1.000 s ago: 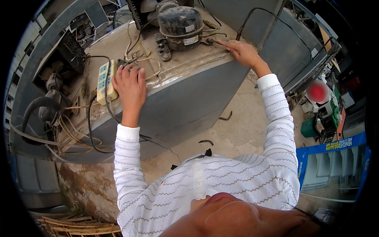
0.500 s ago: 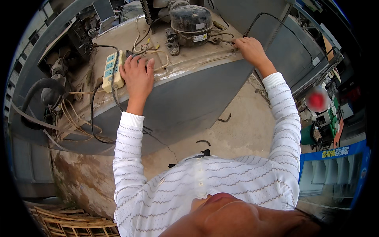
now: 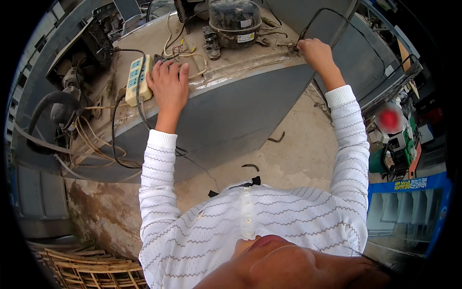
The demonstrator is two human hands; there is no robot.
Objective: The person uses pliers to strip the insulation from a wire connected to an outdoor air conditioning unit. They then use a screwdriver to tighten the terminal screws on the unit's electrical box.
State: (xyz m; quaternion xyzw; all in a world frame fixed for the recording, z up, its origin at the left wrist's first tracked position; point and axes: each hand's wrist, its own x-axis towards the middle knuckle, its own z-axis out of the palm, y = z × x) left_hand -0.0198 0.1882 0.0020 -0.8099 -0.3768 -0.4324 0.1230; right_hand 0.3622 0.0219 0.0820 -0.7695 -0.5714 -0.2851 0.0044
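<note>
My left hand (image 3: 169, 89) lies at the near edge of a dusty grey metal bench (image 3: 231, 67), its fingers stretched out and apart. It is beside a cream power strip (image 3: 138, 81) with blue-green sockets, and a black cable runs over that strip. Just past the fingertips are thin loose wires (image 3: 179, 54). At the bench's right corner my right hand (image 3: 316, 55) is closed, fingertips down among small dark thin pieces (image 3: 290, 46); what it grips, if anything, is hidden. Left of it stands a black dome-shaped compressor (image 3: 235, 24) with pale labels and short copper-like tubes.
Tangled cables (image 3: 96, 144) hang over the bench's left end, near another rounded dark motor unit (image 3: 65, 113). A black cable (image 3: 353, 21) loops behind my right hand. Wooden slats (image 3: 91, 269) lie at lower left; a blue-framed cabinet (image 3: 404, 207) stands at right.
My right hand has moved a little to the right and away from the compressor's tubes. My left hand remains beside the power strip. The whole view has shifted slightly.
</note>
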